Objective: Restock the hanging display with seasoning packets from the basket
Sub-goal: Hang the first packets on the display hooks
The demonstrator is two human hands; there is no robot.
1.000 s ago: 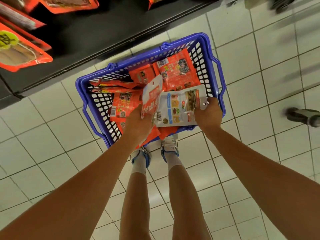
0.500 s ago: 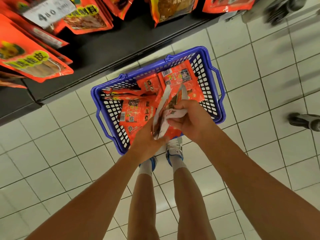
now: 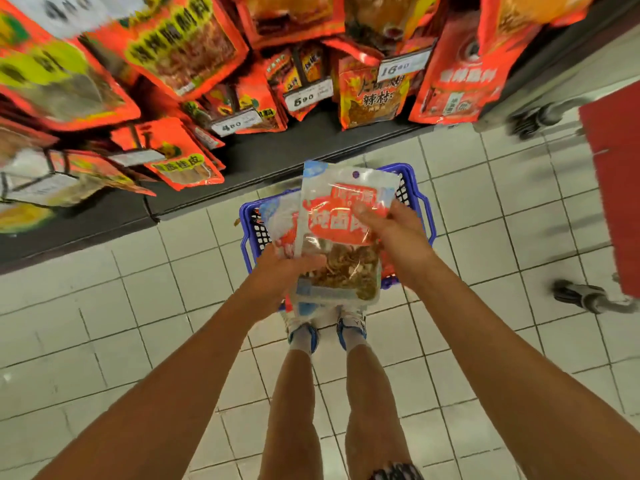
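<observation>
My right hand (image 3: 388,230) and left hand (image 3: 284,271) together grip a clear plastic seasoning packet with a red label (image 3: 341,237), plus a second behind it, above the blue plastic basket (image 3: 417,199) on the white tiled floor (image 3: 138,323); slick film could slide out before reaching the red hanging display packets (image 3: 187,46)

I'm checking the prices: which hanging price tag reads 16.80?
The price tag furthest right, hanging above the chili packet. The other two legible tags, lower and further left, read 6.90 and 4.80.
</observation>
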